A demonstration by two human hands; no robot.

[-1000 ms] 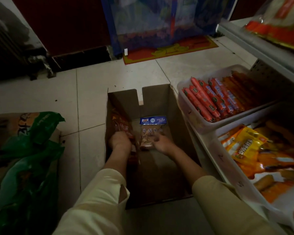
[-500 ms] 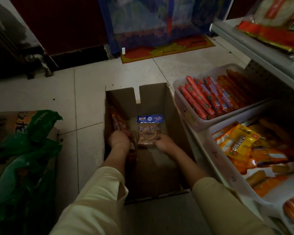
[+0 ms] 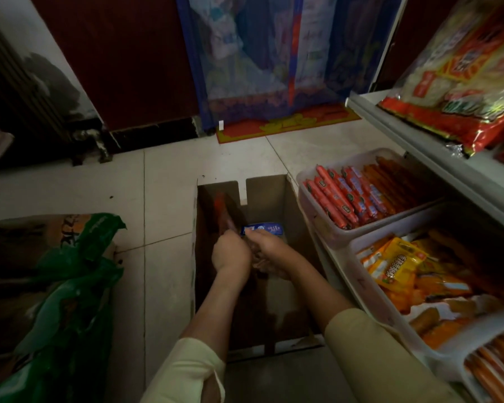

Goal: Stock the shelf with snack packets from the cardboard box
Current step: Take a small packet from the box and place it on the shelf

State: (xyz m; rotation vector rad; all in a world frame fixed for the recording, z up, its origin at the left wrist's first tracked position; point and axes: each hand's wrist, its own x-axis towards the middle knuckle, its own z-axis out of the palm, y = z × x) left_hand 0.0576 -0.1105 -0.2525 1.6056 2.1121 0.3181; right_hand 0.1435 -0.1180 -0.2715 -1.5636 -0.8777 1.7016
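Note:
An open cardboard box (image 3: 285,205) stands on the floor in front of me. Both my hands reach down into it. My right hand (image 3: 269,245) grips a clear snack packet with a blue header (image 3: 264,228). My left hand (image 3: 230,254) is curled beside it, touching the same packet and next to a reddish packet (image 3: 223,213) that leans on the box's left wall. The packet's lower part is hidden by my hands. The shelf (image 3: 419,132) is on the right.
White bins on the lower shelf hold red sausage sticks (image 3: 349,196) and orange-yellow packets (image 3: 399,266). Large red bags (image 3: 460,91) lie on the upper shelf. A green-and-tan sack (image 3: 50,286) sits on the left. Tiled floor (image 3: 169,181) lies beyond, with a red doormat (image 3: 288,123).
My two hands have come together in the middle of the box around the blue-topped packet, which has risen slightly. The view has tilted up a little.

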